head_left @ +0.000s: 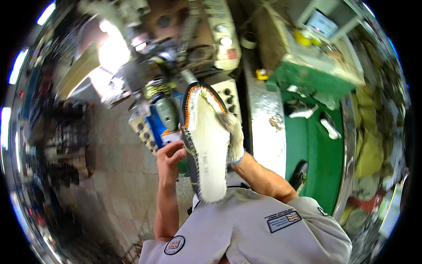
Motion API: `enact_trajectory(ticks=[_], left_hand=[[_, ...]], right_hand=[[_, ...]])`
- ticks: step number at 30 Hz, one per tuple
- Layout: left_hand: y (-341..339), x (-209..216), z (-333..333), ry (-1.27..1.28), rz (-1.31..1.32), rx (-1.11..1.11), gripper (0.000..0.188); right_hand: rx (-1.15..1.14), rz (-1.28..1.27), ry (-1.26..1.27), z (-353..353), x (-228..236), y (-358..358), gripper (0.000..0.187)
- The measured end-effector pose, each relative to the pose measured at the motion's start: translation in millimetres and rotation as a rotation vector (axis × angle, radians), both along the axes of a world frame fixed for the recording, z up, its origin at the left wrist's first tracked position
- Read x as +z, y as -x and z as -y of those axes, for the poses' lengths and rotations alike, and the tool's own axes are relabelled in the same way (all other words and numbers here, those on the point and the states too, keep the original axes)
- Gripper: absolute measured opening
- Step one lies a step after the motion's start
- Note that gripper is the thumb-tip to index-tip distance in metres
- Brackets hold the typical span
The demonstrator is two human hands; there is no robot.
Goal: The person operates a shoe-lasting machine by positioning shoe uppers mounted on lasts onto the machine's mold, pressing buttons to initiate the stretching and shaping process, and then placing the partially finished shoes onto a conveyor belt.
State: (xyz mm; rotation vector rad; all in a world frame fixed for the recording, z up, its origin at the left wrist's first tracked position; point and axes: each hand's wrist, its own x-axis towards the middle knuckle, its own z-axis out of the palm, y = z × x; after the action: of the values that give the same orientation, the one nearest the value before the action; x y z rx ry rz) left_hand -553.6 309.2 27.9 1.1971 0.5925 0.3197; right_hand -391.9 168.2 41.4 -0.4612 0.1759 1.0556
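Observation:
A shoe upper (211,154) is held up in front of my chest, its white stitched underside facing me. Its dark edge carries a line of stitches, and orange stitching curves round the far end. My right hand (236,138), in a white knitted glove with a blue cuff, grips the shoe's right side; part of its fingers is hidden behind it. At the left edge, my bare left hand (169,158) has its fingers curled and pressed together, close against the stitched rim. Whatever it may pinch is too small to make out.
Beyond the shoe stands a machine (167,110) with a grey-green body, under a bright lamp (113,50). A worn metal ledge (269,119) runs along the right. Several shoes, including a white-and-black one (330,125), lie on a green surface (318,163) past it. Yellowish sacks (368,145) line the far right.

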Motion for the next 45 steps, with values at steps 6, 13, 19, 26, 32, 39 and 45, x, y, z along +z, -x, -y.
enact_trajectory(ticks=[6,13,19,26,32,39,45], left_hand=[[-133.8,11.8,81.3,0.043,0.053,-0.206,0.054],[-205.5,-35.0,212.1,-0.303,-0.232,-0.654,0.049],[-201.9,-85.2,210.8,-0.275,-0.385,-0.75,0.041],[-206.7,-111.5,203.5,-0.414,-0.587,-0.708,0.038],[-215.5,-94.3,246.7,-0.473,-0.591,-0.813,0.032],[-169.0,-80.7,204.7,-0.424,-0.646,-0.633,0.03],[-196.9,-23.7,144.7,-0.459,-0.4,-0.403,0.03]], right_hand=[[-0.153,0.258,0.079,110.2,-16.9,-58.5,0.052],[-0.326,0.495,0.726,301.4,-92.1,-95.4,0.052],[-0.059,-0.02,1.474,561.0,-136.6,-114.8,0.064],[0.298,0.354,1.986,581.1,-249.3,-206.6,0.097],[-0.283,0.238,1.638,429.7,-359.4,-342.6,0.125],[-0.894,0.169,1.013,378.6,-351.4,-352.7,0.034],[-0.435,0.218,-0.135,282.0,-166.5,-210.6,0.071]])
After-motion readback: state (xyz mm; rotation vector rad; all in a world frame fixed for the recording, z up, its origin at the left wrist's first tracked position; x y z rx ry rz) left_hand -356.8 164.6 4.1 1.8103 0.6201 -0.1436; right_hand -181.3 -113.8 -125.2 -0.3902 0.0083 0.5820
